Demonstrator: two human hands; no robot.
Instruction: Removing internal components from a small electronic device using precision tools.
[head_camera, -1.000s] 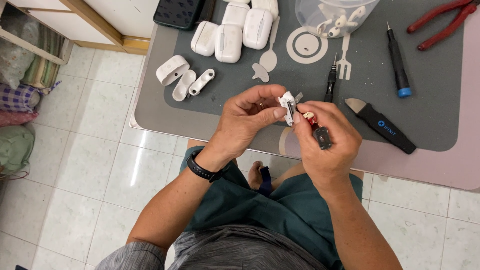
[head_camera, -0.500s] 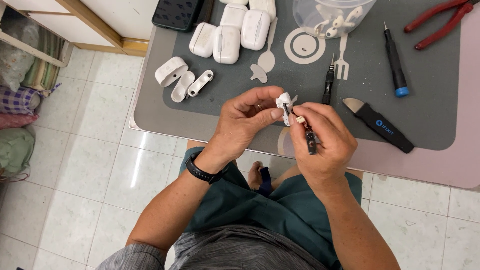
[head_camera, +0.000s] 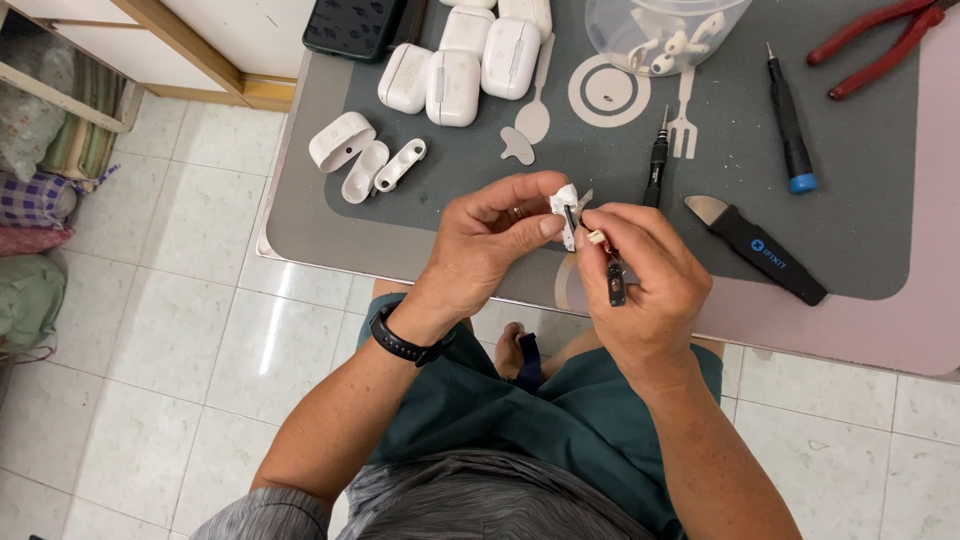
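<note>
While left hand pinches earbud, rt hand grips tool, over table edge

Earbud cases on mat left of bowl; screwdrivers right.

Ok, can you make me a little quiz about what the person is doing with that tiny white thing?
1. True or false: the left hand pinches the small white part at its fingertips.
2. What does the right hand hold? A) red pliers B) a thin dark tool C) a spoon
3. Which colour is the cap on the screwdriver lying on the grey mat?

Key:
1. True.
2. B; the red pliers lie at the mat's far right corner.
3. Blue.
</note>
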